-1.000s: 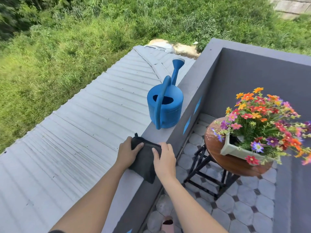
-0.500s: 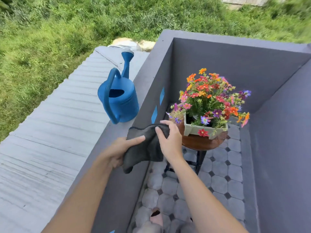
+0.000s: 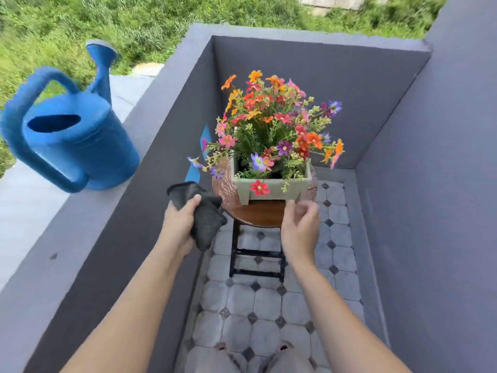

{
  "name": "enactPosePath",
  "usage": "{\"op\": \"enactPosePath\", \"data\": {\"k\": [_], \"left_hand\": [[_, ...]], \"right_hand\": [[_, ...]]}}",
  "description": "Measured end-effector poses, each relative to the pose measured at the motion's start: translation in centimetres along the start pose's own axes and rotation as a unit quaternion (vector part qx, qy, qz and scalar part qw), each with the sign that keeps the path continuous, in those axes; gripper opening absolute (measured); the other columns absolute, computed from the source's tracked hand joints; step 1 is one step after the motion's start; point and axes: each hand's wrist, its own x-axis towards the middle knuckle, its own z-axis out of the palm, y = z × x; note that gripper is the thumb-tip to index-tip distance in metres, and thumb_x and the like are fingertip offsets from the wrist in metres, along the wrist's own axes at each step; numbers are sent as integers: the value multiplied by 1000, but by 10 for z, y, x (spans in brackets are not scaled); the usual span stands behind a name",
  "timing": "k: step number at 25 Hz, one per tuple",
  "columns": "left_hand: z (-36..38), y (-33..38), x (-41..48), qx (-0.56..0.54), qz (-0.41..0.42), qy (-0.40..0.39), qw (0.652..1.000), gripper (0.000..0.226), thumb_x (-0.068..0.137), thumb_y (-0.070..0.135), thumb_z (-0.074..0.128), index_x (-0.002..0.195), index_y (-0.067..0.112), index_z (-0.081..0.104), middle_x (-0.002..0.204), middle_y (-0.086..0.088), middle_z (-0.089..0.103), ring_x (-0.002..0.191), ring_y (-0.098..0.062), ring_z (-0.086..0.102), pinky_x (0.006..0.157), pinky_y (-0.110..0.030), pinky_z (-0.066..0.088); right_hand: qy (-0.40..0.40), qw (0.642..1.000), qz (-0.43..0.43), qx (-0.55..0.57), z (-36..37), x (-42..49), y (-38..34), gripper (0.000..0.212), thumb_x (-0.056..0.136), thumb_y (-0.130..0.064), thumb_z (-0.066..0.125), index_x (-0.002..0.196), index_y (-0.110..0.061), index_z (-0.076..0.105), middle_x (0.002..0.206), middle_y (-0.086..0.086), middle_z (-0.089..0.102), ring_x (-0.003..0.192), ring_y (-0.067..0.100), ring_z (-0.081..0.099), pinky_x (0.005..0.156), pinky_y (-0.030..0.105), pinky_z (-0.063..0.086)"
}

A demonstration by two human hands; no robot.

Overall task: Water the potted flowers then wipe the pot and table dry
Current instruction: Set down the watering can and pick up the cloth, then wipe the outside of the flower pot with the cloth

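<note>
A pale green square pot (image 3: pixel 271 188) full of orange, red, pink and purple flowers (image 3: pixel 274 122) stands on a small round wooden table (image 3: pixel 258 214) with black legs. My left hand (image 3: pixel 178 222) grips a dark grey cloth (image 3: pixel 207 215), held just left of the table's edge. My right hand (image 3: pixel 301 230) hovers in front of the pot's right corner, blurred, fingers loosely curled and holding nothing. A blue watering can (image 3: pixel 72 138) stands on top of the grey wall at the left.
Grey walls (image 3: pixel 430 211) enclose a narrow balcony on three sides. The floor (image 3: pixel 269 300) has pale octagonal tiles. My knees and feet show at the bottom edge. Beyond the left wall (image 3: pixel 88 238) lie a grey roof and grass.
The cloth has come off the wall top and now sits in my left hand alone. My right hand let go of it and moved right toward the pot. The view has swung right.
</note>
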Motion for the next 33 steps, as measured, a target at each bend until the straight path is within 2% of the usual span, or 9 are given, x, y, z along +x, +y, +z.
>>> {"op": "enactPosePath", "data": {"k": [3, 8, 11, 13, 17, 20, 27, 30, 33], "left_hand": [[33, -29, 16, -41, 50, 18, 998, 13, 94, 7, 53, 99, 19, 55, 89, -2, 66, 70, -11, 67, 68, -31, 57], [67, -49, 34, -39, 111, -26, 993, 15, 91, 16, 60, 105, 18, 63, 100, -4, 68, 92, -18, 64, 87, -37, 51], [67, -52, 41, -20, 117, -31, 992, 24, 87, 19, 63, 110, 15, 64, 101, -5, 66, 93, -18, 61, 90, -41, 49], [66, -46, 40, -10, 115, -30, 993, 16, 87, 23, 64, 103, 22, 66, 100, -2, 67, 92, -15, 62, 91, -40, 50], [76, -26, 36, 6, 125, -7, 992, 6, 89, 24, 63, 92, 28, 66, 91, 6, 69, 85, -9, 63, 84, -31, 52], [86, -11, 39, 39, 140, 23, 989, 5, 88, 29, 63, 85, 33, 64, 84, 11, 67, 82, -8, 61, 82, -31, 50], [112, -7, 53, 123, 180, 34, 975, 27, 85, 55, 46, 111, 53, 50, 122, 13, 59, 119, -8, 51, 104, -34, 39], [126, -14, 51, 143, 231, 66, 960, 49, 88, 46, 36, 134, 29, 44, 124, 11, 48, 124, -10, 41, 106, -29, 30], [139, -26, 43, 232, 316, 170, 904, 61, 92, 39, 35, 142, 5, 35, 125, -20, 38, 118, -35, 38, 106, -39, 31]], "right_hand": [[-37, 997, 59, 25, 4, 44, 2, 59, 91, -54, 35, 132, -13, 37, 137, 10, 43, 121, 24, 47, 101, 41, 39], [-131, 989, 73, 17, 14, 66, -3, 58, 98, -46, 23, 149, -18, 21, 156, 7, 26, 143, 25, 22, 111, 38, 21], [-139, 987, 72, 22, 15, 74, -2, 54, 96, -49, 25, 141, -20, 34, 115, 4, 53, 122, 25, 43, 94, 35, 31], [-144, 987, 68, 14, 14, 77, -9, 48, 83, -63, 29, 111, -28, 47, 93, -3, 51, 106, 25, 49, 88, 35, 35], [-160, 980, 116, 14, 14, 91, -39, 85, 62, -70, 40, 136, -29, 40, 134, 3, 51, 123, 29, 46, 104, 50, 38], [-166, 975, 149, -18, 18, 113, -57, 92, 49, -68, 48, 134, -34, 41, 136, 4, 52, 123, 30, 48, 105, 52, 38], [-116, 980, 155, -40, 14, 134, -92, 37, 72, -44, 48, 103, -24, 53, 103, 7, 56, 102, 31, 50, 97, 45, 40], [-98, 986, 126, -55, 18, 135, -89, 23, 83, -37, 43, 100, -26, 53, 100, 7, 58, 104, 34, 50, 89, 41, 38], [-83, 983, 137, -90, 20, 138, -88, 45, 86, -39, 39, 126, -25, 52, 126, 13, 57, 119, 36, 46, 89, 39, 33]]}}
